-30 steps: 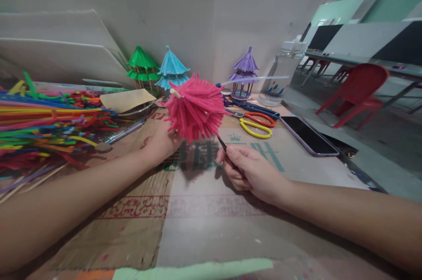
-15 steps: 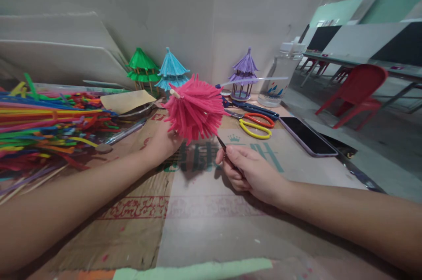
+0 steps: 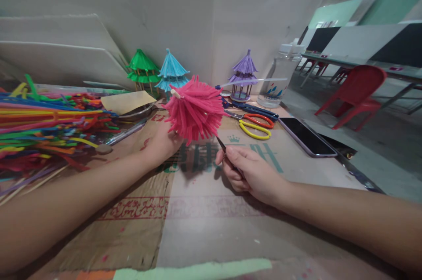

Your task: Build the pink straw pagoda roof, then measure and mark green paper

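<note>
My left hand (image 3: 165, 143) reaches in under a pink pavilion model (image 3: 194, 110) made of fuzzy pipe cleaners and holds it up, tilted, with its pale stick tip towards the upper left. The pink fringe hides most of the fingers. Closed around dark, slim tweezers (image 3: 221, 143) is my right hand (image 3: 249, 168); their pointed end is just below the pink fringe, and I cannot tell whether it touches. Behind stand similar pavilions in green (image 3: 142, 67), light blue (image 3: 172, 70) and purple (image 3: 244, 73).
Many coloured pipe cleaners (image 3: 49, 121) lie at the left. Scissors (image 3: 255, 126) with orange and yellow handles, a phone (image 3: 308, 136) and a clear bottle (image 3: 278, 75) are on the right. White boards (image 3: 165, 7) stand behind the table. A red chair (image 3: 354, 95) is beyond.
Almost nothing differs. The camera view has shifted very slightly; both hands, the pink pavilion and the tweezers keep the same places.
</note>
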The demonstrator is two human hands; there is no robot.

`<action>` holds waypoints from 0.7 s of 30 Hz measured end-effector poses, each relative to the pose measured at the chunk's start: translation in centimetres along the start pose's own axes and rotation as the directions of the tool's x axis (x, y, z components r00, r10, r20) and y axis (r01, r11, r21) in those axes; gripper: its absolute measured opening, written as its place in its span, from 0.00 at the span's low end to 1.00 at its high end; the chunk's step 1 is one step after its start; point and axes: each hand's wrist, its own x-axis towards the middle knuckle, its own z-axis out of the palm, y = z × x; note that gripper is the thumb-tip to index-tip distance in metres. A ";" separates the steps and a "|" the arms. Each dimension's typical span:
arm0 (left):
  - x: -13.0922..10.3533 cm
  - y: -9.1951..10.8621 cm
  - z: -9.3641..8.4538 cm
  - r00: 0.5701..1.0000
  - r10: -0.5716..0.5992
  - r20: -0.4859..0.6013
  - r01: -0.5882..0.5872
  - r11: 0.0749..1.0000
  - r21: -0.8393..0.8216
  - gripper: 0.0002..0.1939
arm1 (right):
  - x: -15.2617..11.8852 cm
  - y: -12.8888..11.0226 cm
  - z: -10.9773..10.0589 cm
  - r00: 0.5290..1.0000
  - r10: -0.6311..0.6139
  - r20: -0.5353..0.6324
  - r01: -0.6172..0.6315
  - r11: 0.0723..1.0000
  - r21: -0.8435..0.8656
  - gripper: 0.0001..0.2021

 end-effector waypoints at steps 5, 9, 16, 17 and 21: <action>0.0 -0.1 -0.1 0.994 0.109 0.015 -0.110 0.984 0.141 0.07 | 0.0 0.0 0.0 1.000 0.005 0.005 -0.005 1.000 -0.011 0.18; -0.1 0.0 0.0 0.987 0.156 0.036 -0.160 0.967 0.196 0.06 | -0.2 -0.1 0.1 1.000 0.015 0.011 -0.015 0.999 -0.045 0.20; -0.3 0.5 0.0 0.988 0.115 0.103 -0.144 0.928 0.342 0.05 | -0.2 0.0 0.2 1.000 0.018 0.013 -0.017 0.999 -0.052 0.21; -0.3 0.7 -0.1 0.988 0.100 0.115 -0.137 0.914 0.381 0.05 | -0.2 0.0 0.2 1.000 0.021 0.010 -0.020 0.998 -0.055 0.21; -0.1 1.9 0.0 0.988 0.045 0.148 -0.109 0.878 0.466 0.06 | -0.3 -0.1 0.2 1.000 0.023 0.005 -0.023 0.998 -0.054 0.21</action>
